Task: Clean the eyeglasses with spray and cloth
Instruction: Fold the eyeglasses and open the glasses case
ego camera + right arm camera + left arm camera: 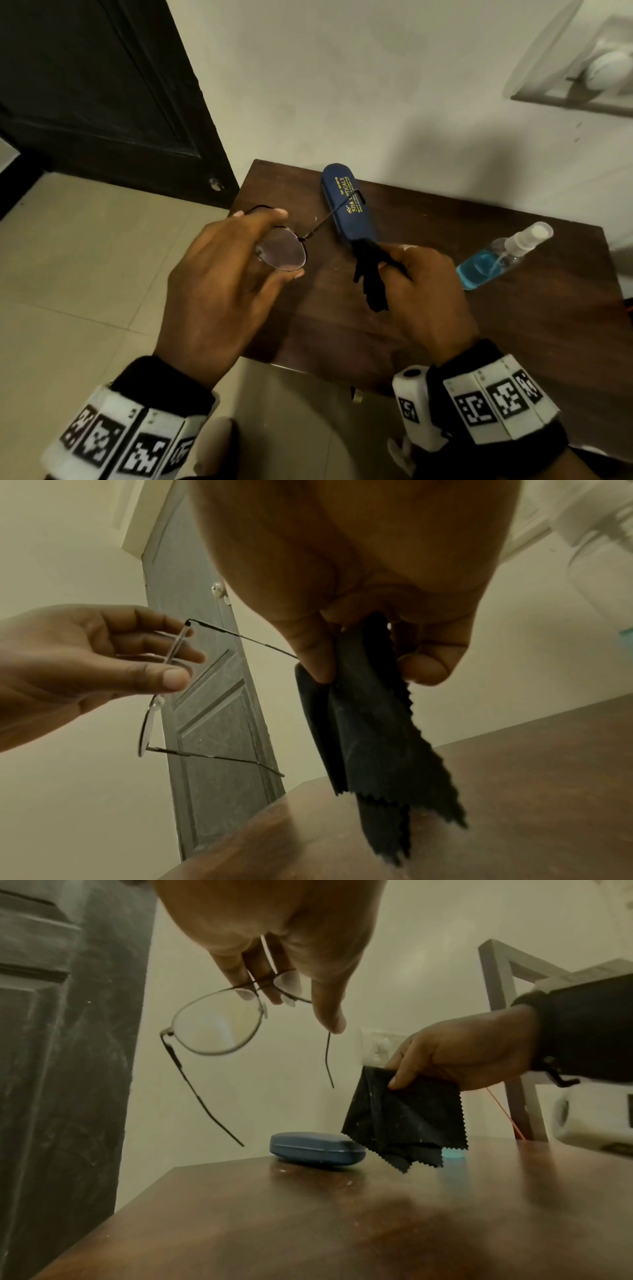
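Observation:
My left hand (222, 274) holds thin dark-rimmed eyeglasses (284, 251) above the table's left side, fingers and thumb pinching the frame near one lens. In the left wrist view the eyeglasses (215, 1023) hang with both temples pointing down. My right hand (424, 284) pinches a black cloth (371, 281) with zigzag edges, which dangles above the table. The cloth (373, 737) hangs from thumb and fingers in the right wrist view, apart from the eyeglasses (164, 685). A clear spray bottle (496, 258) with blue liquid lies on its side at the right.
A blue eyeglass case (346, 202) lies at the back of the dark wooden table (342, 329), against a white wall. A dark door (96, 92) stands at the left over a tiled floor (85, 257). A wall shelf (582, 68) is at the upper right.

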### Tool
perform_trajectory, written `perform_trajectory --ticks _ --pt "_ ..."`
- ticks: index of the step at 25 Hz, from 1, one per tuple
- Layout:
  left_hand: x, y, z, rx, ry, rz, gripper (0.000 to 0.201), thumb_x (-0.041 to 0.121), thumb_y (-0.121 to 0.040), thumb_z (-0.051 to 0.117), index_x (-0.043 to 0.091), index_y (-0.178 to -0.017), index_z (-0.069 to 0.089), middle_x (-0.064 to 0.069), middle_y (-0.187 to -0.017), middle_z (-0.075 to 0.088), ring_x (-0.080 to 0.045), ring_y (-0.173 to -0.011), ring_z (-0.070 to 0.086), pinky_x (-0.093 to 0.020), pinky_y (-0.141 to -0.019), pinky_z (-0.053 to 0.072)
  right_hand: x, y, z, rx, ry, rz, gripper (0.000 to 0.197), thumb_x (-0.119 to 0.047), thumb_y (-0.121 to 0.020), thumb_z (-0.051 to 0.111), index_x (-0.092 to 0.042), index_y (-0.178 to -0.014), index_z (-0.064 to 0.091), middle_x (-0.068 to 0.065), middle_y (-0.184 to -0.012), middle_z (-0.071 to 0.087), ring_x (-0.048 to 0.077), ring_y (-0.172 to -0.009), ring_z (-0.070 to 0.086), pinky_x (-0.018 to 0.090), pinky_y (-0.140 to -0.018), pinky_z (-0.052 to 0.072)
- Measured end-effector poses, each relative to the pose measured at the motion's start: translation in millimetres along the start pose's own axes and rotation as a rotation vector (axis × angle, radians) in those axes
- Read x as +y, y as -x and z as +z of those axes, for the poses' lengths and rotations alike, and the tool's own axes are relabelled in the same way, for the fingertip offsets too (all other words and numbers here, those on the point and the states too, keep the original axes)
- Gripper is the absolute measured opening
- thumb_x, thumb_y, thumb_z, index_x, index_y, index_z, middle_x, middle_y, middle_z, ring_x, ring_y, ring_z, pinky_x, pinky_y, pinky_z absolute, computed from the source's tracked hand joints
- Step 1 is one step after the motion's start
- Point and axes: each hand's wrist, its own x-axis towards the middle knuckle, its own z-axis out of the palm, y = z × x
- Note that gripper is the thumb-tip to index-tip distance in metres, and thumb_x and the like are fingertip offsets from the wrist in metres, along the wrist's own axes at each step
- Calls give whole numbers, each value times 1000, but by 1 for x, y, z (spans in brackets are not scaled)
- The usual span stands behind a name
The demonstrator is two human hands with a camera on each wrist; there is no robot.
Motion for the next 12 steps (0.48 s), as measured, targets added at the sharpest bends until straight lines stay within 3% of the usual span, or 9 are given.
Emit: perform_trajectory --ticks 2,4,6,9,12 --pt "3 6 5 -56 -64 95 46 25 -78 73 11 -119 58 -6 -112 66 -16 -104 54 -15 -95 36 5 0 -7 2 8 95 24 -23 -88 46 -19 -83 70 2 -70 69 21 -65 67 43 -62 58" --pt "9 15 13 -103 -134 176 40 23 -82 69 11 -119 59 -9 -112 67 -21 -103 59 -32 -91 44 10 1 -15 41 -30 181 21 -13 -88 51 -15 -74 67 6 -68 68 25 -64 67 43 -59 58" --pt "18 27 23 -124 -207 229 35 18 -83 64 10 -117 61 -9 -111 67 -25 -100 62 -39 -86 47 14 2 -22 76 -103 250 20 -10 -87 53 -12 -75 69 9 -72 69 26 -68 68 39 -59 57" --pt "27 46 33 -158 -292 227 29 16 -86 56 9 -114 61 -10 -107 67 -27 -93 63 -40 -79 48 13 11 -25 69 -132 298 20 -8 -87 52 -12 -77 69 9 -75 69 24 -69 68 31 -57 52" --pt "25 57 37 -234 -364 152 35 17 -78 58 9 -112 59 -12 -107 66 -30 -91 64 -42 -76 50 9 20 -22 42 -126 282 19 -8 -87 52 -9 -78 69 12 -76 68 27 -69 67 36 -59 57"
